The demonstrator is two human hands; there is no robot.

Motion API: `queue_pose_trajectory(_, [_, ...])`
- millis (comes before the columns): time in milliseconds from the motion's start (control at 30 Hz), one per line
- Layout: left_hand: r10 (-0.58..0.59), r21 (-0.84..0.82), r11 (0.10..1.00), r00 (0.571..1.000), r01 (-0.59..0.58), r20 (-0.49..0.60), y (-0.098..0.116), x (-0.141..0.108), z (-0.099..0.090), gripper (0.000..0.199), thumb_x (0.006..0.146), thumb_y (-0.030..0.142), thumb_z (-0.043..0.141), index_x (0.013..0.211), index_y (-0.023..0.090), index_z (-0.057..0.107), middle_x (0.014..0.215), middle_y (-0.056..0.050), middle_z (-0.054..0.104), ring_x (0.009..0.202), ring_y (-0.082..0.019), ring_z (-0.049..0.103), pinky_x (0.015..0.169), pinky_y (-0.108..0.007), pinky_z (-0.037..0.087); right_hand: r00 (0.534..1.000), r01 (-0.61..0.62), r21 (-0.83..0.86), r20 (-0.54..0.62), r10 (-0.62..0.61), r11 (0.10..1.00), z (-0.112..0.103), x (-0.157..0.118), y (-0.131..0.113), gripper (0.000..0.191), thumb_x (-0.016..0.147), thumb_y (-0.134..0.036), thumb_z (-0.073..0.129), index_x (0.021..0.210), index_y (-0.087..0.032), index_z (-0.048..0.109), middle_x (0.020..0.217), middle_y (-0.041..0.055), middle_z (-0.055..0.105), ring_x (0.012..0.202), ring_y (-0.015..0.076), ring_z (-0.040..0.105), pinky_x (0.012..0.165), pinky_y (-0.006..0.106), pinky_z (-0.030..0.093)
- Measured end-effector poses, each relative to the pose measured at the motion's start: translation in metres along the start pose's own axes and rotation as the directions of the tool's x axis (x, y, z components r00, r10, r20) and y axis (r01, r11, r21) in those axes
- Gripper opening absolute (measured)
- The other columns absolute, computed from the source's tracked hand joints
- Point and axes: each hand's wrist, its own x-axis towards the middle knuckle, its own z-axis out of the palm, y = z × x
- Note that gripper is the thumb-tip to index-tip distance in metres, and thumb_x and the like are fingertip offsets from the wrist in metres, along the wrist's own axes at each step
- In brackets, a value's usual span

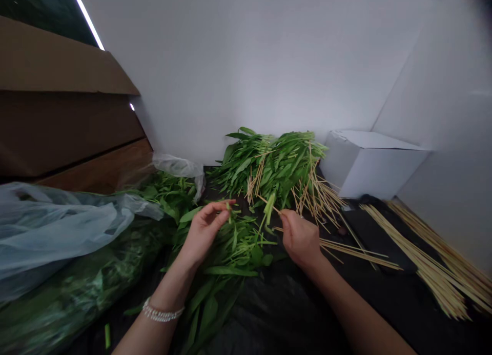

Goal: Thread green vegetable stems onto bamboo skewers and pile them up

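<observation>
My right hand is closed around a thin wooden skewer. Pieces of green leafy stem are threaded on it near its tip. To the left, the fingers and thumb of my left hand pinch a short green stem. Below and between both hands lies a loose heap of leafy green stems. Farther back, a pile of skewered greens rests by the wall, with bare skewer ends pointing toward me and to the right.
Plastic bags of greens fill the left side, below a cardboard box. A white box stands back right. Bundles of bare skewers lie at the right, and several loose skewers lie beside my right hand.
</observation>
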Motion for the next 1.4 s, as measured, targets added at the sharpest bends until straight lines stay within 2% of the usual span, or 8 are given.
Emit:
queue_pose_trajectory(67, [-0.096,-0.185,0.979,0.994,0.084,-0.056,0.000,0.000,0.001,0.022,0.076,0.038,0.075,0.085,0.019,0.068,0.090,-0.006,0.074,0.073,-0.014,0.062,0.070,-0.024,0.046,1.000,0.014,0.018,0.026,-0.014,1.000,0.001,-0.001,-0.002,0.026,0.099,-0.021,0.037,0.093,-0.015,0.061,0.070,0.0018,0.066,0.060,0.0114,0.059,0.061,0.024,0.037])
queue_pose_trajectory(133, [-0.196,-0.309,0.935,0.980,0.173,-0.045,-0.002,0.000,0.002,0.027,0.070,0.039,0.080,0.083,0.018,0.068,0.075,-0.002,0.073,0.060,-0.009,0.056,0.058,-0.019,0.042,0.997,0.039,0.038,0.064,-0.041,0.999,0.004,-0.002,-0.005,0.023,0.099,-0.020,0.040,0.094,-0.015,0.062,0.073,0.0021,0.067,0.061,0.0111,0.060,0.061,0.024,0.038])
queue_pose_trajectory(300, [-0.316,-0.419,0.858,0.948,0.297,0.026,-0.004,0.001,0.006,0.034,0.059,0.030,0.088,0.085,0.014,0.073,0.079,-0.005,0.075,0.061,-0.007,0.057,0.060,-0.017,0.045,0.980,0.112,0.079,0.159,-0.123,0.991,0.008,-0.006,-0.010,0.021,0.098,-0.018,0.042,0.099,-0.014,0.063,0.080,0.0035,0.069,0.066,0.0116,0.062,0.062,0.024,0.040])
queue_pose_trajectory(400, [-0.320,-0.442,0.842,0.946,0.310,0.053,-0.005,0.001,0.005,0.034,0.057,0.026,0.089,0.085,0.014,0.075,0.082,-0.005,0.076,0.063,-0.007,0.060,0.064,-0.018,0.048,0.975,0.120,0.097,0.176,-0.135,0.988,0.009,-0.006,-0.012,0.022,0.098,-0.018,0.042,0.102,-0.014,0.063,0.080,0.0037,0.068,0.067,0.0116,0.063,0.063,0.024,0.041])
queue_pose_trajectory(600, [-0.328,-0.420,0.855,0.944,0.303,0.014,-0.013,0.002,0.004,0.030,0.056,0.023,0.090,0.082,0.016,0.076,0.075,-0.002,0.076,0.073,-0.010,0.067,0.070,-0.017,0.049,0.969,0.136,0.109,0.190,-0.155,0.985,0.008,-0.007,-0.014,0.024,0.098,-0.019,0.042,0.105,-0.014,0.064,0.078,0.0030,0.067,0.066,0.0118,0.062,0.062,0.024,0.041])
queue_pose_trajectory(900, [-0.328,-0.381,0.874,0.945,0.302,-0.002,-0.012,0.000,0.008,0.030,0.053,0.024,0.090,0.079,0.017,0.076,0.074,-0.002,0.076,0.072,-0.012,0.068,0.075,-0.021,0.051,0.965,0.147,0.088,0.205,-0.163,0.985,0.009,-0.009,-0.014,0.025,0.097,-0.017,0.042,0.108,-0.014,0.064,0.075,0.0022,0.065,0.064,0.0125,0.061,0.061,0.025,0.039])
queue_pose_trajectory(1233, [-0.287,-0.341,0.906,0.956,0.250,-0.062,-0.015,0.000,0.008,0.029,0.056,0.026,0.089,0.081,0.018,0.076,0.076,-0.002,0.077,0.071,-0.011,0.068,0.075,-0.020,0.051,0.975,0.117,0.093,0.180,-0.133,0.989,0.008,-0.007,-0.015,0.025,0.098,-0.020,0.042,0.106,-0.013,0.065,0.075,0.0032,0.066,0.065,0.0119,0.062,0.061,0.025,0.040])
queue_pose_trajectory(1400, [-0.294,-0.326,0.908,0.955,0.264,-0.047,-0.016,0.000,0.007,0.027,0.058,0.025,0.088,0.081,0.018,0.077,0.076,-0.002,0.077,0.071,-0.011,0.068,0.075,-0.020,0.051,0.970,0.132,0.096,0.193,-0.148,0.987,0.007,-0.007,-0.016,0.025,0.098,-0.019,0.042,0.107,-0.013,0.065,0.073,0.0025,0.065,0.062,0.0115,0.060,0.059,0.025,0.039])
